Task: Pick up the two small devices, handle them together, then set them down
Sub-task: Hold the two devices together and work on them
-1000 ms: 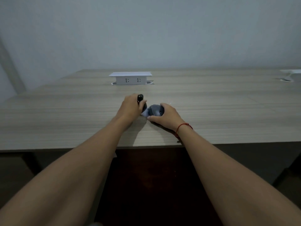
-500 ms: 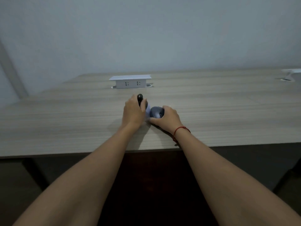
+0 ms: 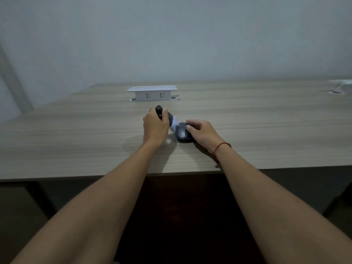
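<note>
My left hand [image 3: 155, 126] is closed around a dark handheld device [image 3: 159, 111] whose rounded top sticks out above my fingers; a pale bluish part shows below it at the right. A dark computer mouse [image 3: 182, 132] lies flat on the wooden table [image 3: 76, 141] just right of that hand. My right hand [image 3: 202, 133] rests on the mouse's right side, fingers curled over its top. The two devices sit close together, a small gap apart. Whether the left device touches the table is hidden by my hand.
A white pop-up socket box [image 3: 152, 93] stands on the table behind my hands. Another white object [image 3: 342, 85] sits at the far right edge. The table's front edge runs just below my wrists, with dark floor beneath. A red string is on my right wrist.
My hands have drawn slightly apart. The left hand has tilted its device up and to the left, and more of the mouse shows as the right hand slid to its right side.
</note>
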Action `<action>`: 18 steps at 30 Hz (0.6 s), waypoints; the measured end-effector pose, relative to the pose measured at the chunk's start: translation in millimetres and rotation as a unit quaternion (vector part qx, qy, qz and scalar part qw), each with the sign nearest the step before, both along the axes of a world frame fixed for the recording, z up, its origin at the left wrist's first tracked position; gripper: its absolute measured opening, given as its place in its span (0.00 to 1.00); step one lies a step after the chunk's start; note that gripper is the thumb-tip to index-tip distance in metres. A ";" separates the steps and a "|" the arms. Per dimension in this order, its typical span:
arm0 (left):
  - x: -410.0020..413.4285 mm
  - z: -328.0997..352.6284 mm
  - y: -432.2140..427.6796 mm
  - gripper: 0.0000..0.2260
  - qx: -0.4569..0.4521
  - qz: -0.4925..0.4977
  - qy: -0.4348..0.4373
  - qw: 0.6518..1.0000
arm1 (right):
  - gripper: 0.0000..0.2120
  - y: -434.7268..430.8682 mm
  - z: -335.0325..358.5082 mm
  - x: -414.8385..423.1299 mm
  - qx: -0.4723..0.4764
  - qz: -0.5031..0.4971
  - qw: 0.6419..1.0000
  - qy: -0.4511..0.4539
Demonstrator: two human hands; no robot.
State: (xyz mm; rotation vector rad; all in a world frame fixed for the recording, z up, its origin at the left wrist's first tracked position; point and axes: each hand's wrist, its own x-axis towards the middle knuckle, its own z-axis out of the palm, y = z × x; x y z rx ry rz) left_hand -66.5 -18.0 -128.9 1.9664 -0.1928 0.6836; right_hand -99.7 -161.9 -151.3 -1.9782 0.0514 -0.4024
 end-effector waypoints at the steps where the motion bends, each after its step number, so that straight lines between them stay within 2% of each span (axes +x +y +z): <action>1: -2.2 2.2 -0.9 0.14 -0.013 -0.010 -0.011 1.000 | 0.16 1.8 -1.0 1.5 -0.008 -0.001 1.000 -0.006; 5: -5.6 -2.3 -1.9 0.13 0.039 -0.035 -0.033 0.998 | 0.18 9.0 -2.6 3.5 -0.033 -0.014 0.999 -0.010; 9: -6.0 -9.8 6.9 0.14 0.109 0.014 0.018 0.994 | 0.21 13.8 -4.7 3.8 -0.070 -0.033 0.997 -0.020; 11: -5.3 -9.6 11.9 0.14 0.096 0.010 0.026 0.995 | 0.20 13.9 -5.1 4.3 -0.078 -0.039 0.996 -0.025; 14: -8.4 -6.1 11.8 0.13 0.035 -0.037 -0.010 0.999 | 0.18 14.5 -4.0 4.0 -0.076 -0.046 0.996 -0.021; 18: -16.3 -7.5 9.0 0.13 0.069 -0.028 -0.010 0.997 | 0.17 16.4 -3.3 2.7 -0.082 -0.055 0.995 -0.016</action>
